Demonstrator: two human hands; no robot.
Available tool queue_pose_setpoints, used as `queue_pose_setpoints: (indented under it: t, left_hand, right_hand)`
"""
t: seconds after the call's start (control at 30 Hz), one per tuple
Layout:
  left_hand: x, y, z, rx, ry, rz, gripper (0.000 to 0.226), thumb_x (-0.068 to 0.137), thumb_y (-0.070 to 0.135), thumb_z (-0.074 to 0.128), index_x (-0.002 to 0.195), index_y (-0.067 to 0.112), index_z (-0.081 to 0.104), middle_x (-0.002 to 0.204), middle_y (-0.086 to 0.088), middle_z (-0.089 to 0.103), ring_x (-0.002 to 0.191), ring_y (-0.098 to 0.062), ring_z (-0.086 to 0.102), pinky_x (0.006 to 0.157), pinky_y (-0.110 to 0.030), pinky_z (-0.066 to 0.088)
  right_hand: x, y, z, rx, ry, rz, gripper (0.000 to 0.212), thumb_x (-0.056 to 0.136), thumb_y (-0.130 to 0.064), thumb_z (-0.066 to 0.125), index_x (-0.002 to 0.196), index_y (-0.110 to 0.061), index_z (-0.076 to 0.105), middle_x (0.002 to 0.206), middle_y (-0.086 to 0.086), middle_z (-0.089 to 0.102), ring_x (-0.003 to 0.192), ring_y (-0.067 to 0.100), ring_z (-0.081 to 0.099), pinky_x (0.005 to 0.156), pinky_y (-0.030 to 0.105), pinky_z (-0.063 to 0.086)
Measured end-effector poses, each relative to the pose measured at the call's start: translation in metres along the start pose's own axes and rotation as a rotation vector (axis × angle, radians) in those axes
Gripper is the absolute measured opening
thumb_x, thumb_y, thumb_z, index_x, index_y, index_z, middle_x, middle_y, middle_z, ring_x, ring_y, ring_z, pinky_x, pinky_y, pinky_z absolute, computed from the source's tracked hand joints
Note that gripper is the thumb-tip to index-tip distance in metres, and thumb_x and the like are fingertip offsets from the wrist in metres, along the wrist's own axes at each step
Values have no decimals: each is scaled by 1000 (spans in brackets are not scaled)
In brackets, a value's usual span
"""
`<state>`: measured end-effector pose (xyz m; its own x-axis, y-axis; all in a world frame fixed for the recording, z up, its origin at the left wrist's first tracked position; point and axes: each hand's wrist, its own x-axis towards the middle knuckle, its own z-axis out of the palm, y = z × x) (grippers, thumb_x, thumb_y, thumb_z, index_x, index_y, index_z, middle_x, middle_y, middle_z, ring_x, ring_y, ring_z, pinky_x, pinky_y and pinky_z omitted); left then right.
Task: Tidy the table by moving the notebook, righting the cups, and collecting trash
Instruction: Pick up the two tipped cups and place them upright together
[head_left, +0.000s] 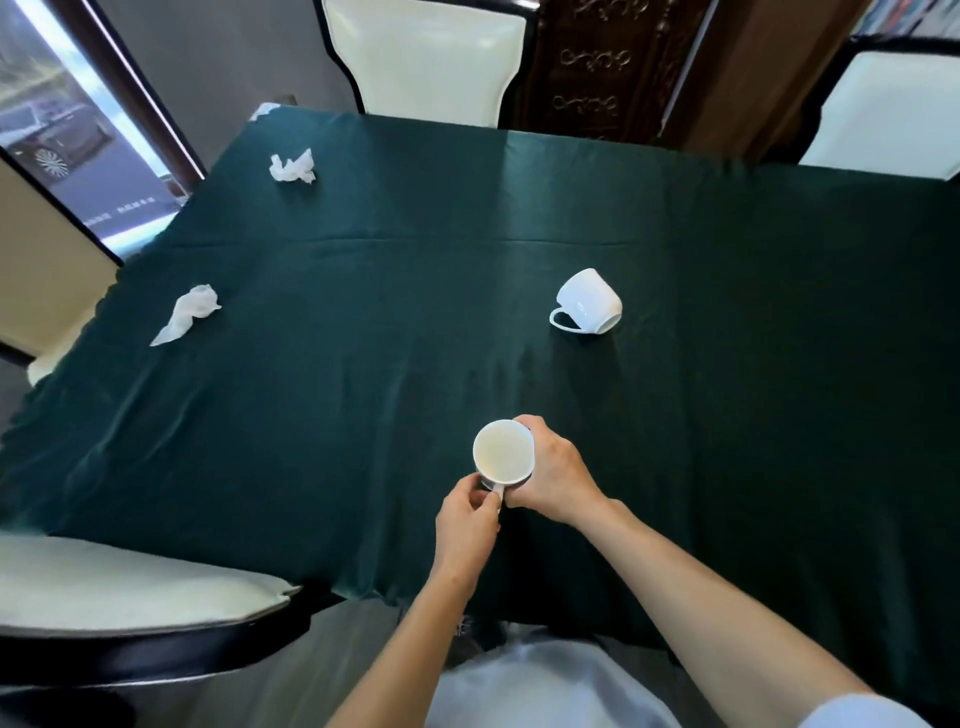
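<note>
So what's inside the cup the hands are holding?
Nothing shows inside the upright cup: just its pale, bare bottom. The right hand wraps its side and the left hand pinches the handle. What's under the cup is hidden by the cup itself.

A dark green cloth (467, 218) covers the bench and fills most of the frame, creased across its middle and catching soft light along the centre; a cream-cushioned chair with a dark frame (426, 57) stands at the top centre; a second chair (893, 109) sits at the upper right; a third chair (124, 592) shows at the lower left; carved dark wood panelling (602, 62) rises between the two upper chairs; a dark-framed glossy panel (67, 130) in the upper left shows a parked car; grey floor (332, 670) shows at the bottom.
</note>
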<state>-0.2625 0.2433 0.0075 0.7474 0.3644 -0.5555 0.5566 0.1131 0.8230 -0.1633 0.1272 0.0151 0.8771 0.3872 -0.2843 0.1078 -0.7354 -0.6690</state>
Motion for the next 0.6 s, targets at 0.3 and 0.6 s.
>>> queue_pose_setpoints:
  t: [0.3, 0.6]
  left_hand:
    - [1, -10, -21, -11, -83, -26, 32, 91, 5, 59, 106, 28, 77, 95, -21, 77, 84, -17, 66, 88, -45, 61]
    - [14, -11, -23, -10, -28, -88, 17, 103, 16, 54, 108, 22, 70, 99, -7, 80, 97, -20, 75, 86, -41, 62]
  right_hand:
    - [-12, -11, 14, -69, 15, 20, 89, 59, -49, 92, 131, -26, 45, 118, -2, 65, 103, 25, 64, 83, 38, 56]
    - [-12, -8, 9, -42, -49, 51, 101, 64, -38, 93, 147, -21, 38, 136, 4, 58, 121, 27, 58, 98, 39, 52]
